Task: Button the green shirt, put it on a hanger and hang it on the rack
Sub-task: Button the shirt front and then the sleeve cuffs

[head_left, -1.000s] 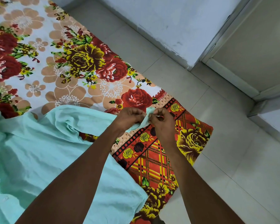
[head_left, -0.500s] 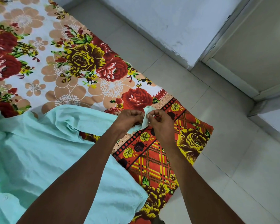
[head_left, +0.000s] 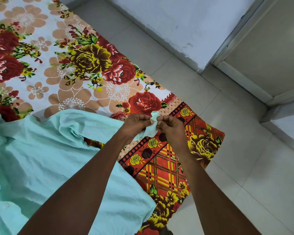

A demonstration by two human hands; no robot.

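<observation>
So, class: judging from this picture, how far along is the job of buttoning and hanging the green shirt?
Early. Nothing looks finished: the shirt lies rumpled on the flowered bedsheet. In hand: the left hand and right hand pinch one small end of it between them, apparently fastening a button, though none shows there. Left: any other buttons, then hanger and rack, neither in view.

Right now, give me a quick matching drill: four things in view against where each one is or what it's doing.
1 left hand
2 right hand
3 green shirt
4 floral sheet

a spread beneath the shirt
b pinches the cuff from the right
c lies crumpled at left
d pinches the cuff from the left

Pairs: 1-d, 2-b, 3-c, 4-a
</observation>
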